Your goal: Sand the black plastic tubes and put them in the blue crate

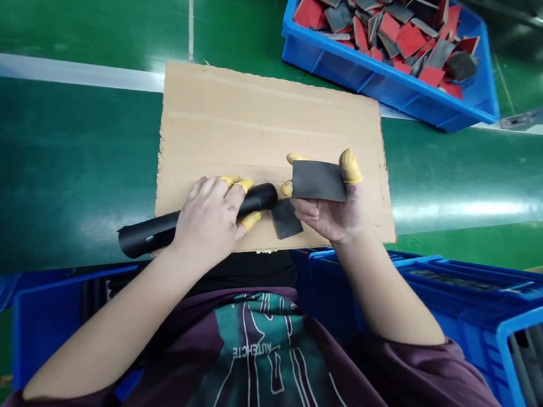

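My left hand [215, 214] is wrapped round a black tube [151, 233] that lies slantwise over the front left of a cardboard sheet [260, 122]. Yellow finger cots cover several of its fingertips. Between the thumb and fingers of my right hand [335, 213], a dark grey sheet of sandpaper [319, 180] is held by its edges above the cardboard. Yellow cots sit on that thumb and two fingers too. A second dark grey piece [288, 220] lies on the cardboard between my hands, partly hidden by the tube's end.
A blue bin [383, 83] full of red and grey abrasive pieces stands at the back right. The cardboard rests on a green work surface [67, 132]. Blue crates [477, 313] stand at the front right, one holding dark tubes, with another crate [48, 329] at the front left.
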Motion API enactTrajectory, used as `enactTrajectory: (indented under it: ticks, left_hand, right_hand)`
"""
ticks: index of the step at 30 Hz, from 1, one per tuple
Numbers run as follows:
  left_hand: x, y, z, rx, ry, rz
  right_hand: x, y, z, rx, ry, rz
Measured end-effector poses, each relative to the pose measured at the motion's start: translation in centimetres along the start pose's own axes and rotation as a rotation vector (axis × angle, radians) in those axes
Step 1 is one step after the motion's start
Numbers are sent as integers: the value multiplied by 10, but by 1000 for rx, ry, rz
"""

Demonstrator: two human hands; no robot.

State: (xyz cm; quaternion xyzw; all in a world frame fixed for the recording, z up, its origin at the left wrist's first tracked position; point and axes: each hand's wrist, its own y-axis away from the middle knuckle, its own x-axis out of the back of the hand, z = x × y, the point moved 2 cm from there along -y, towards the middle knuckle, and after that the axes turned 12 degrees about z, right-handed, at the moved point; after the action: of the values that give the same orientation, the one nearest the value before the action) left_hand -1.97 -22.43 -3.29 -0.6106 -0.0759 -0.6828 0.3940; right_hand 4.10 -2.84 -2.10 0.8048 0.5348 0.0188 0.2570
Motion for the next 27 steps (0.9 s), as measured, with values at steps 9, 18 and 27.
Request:
enactTrajectory:
  ticks: [9,18,27]
  left_hand:
    - [8,-12,13,-172,395,402]
    - [8,-20,28,-36,577,427]
    - [10,-12,40,505,1125,243]
  right_hand:
    - [-7,2,2,345,493,-141]
    - [-5,3,4,803,866,197]
    - [2,14,20,1224,808,200]
